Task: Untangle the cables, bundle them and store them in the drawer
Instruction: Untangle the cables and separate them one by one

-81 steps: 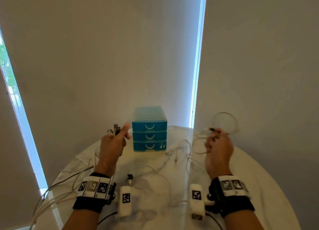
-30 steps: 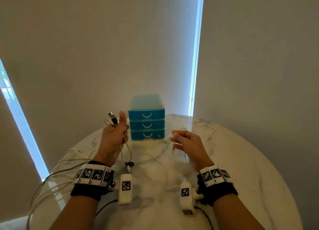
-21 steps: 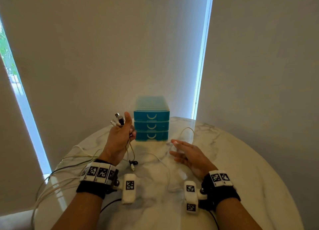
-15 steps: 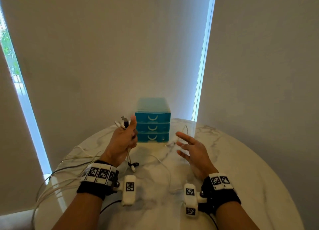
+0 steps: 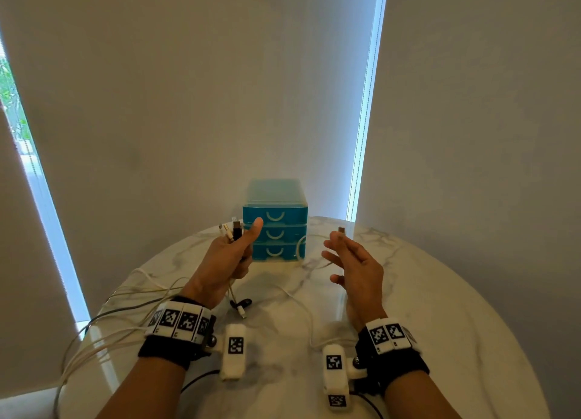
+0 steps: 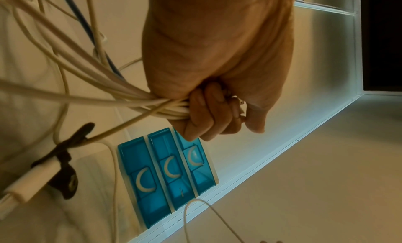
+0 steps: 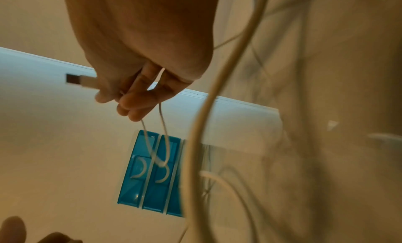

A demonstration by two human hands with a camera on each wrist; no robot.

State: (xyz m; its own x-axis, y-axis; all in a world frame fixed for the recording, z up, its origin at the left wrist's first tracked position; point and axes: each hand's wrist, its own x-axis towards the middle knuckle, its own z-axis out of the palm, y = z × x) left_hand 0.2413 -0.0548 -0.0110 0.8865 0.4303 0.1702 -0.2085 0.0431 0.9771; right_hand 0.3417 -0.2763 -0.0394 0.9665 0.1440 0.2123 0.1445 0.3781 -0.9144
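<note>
My left hand [image 5: 226, 258] is raised in a fist and grips a bundle of white cables [image 6: 130, 99]. Their plug ends [image 5: 232, 230] stick up above the thumb. To its right, my right hand [image 5: 352, 261] pinches the USB plug [image 5: 341, 230] of a thin white cable [image 7: 163, 126], whose loop hangs below the fingers. The blue three-drawer unit [image 5: 275, 230] stands behind both hands with all its drawers closed. In the wrist views the drawer unit [image 6: 167, 169] [image 7: 150, 174] lies just past each hand [image 6: 208, 109] [image 7: 135, 92].
The round marble table [image 5: 440, 308] carries loose white cable runs between my wrists. A black strap with a white connector [image 5: 241, 305] lies under my left hand. Several cables [image 5: 103, 333] trail off the table's left edge. A wall stands close behind the drawers.
My right hand dropped from a raised grip to the table with fingers spread, then rose pinching a USB plug. My left hand kept its grip on the bundle.
</note>
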